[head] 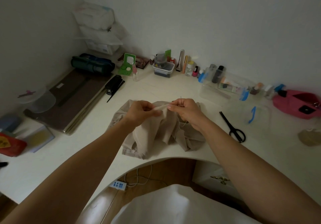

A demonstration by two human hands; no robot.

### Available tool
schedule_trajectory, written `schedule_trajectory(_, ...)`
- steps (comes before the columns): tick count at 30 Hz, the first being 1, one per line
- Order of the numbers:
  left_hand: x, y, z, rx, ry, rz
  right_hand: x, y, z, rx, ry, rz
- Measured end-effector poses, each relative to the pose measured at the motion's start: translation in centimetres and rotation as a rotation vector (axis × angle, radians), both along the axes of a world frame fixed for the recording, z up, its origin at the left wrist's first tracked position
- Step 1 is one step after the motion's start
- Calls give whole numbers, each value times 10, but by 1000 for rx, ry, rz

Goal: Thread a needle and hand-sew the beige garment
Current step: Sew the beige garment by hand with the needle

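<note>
Hands at work over a curved white tabletop, seen from above. The beige garment lies bunched at the front middle of the tabletop, with its upper edge lifted between both hands. The left grip pinches a fold of that edge between thumb and curled fingers. The right grip, just beside it, touches the same edge with a fingertip and pinches a thin dark needle, whose end pokes up above the fingers. A pale thread shows below the right wrist, against the cloth. Both forearms reach in from below and hide parts of the garment.

To the right, apart from the cloth, lie black scissors, blades pointing away. Beyond them sit a clear plastic box and a pink pouch. Small bottles line the wall. To the left are a black stapler, a green stand mirror and stacked brown boards. A white power strip lies on the wooden floor below.
</note>
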State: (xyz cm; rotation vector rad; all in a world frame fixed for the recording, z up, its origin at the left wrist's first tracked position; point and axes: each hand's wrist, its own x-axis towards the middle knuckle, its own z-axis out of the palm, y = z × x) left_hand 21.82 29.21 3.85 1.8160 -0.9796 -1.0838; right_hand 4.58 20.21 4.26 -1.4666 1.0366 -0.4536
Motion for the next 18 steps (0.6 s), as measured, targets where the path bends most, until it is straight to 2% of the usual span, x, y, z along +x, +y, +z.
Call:
schedule_trajectory(5,4,4,-1,-46,49,-18,-2,-5,-5,-39,37,-69)
schedule_trajectory(9,3,7,-3,-192,-140,61,0,-4,-7,-34,19,-51)
schedule_trajectory(11,6,8,-4,-185,-179,46,1,-4,-8,-40,15,-54)
schedule_trajectory(15,10,10,-5,-147,-148,-43,2,-5,-8,-42,30,-48)
schedule_trajectory(18,9,9,-7,-144,-138,-32,2,-4,-9,-43,40,-41)
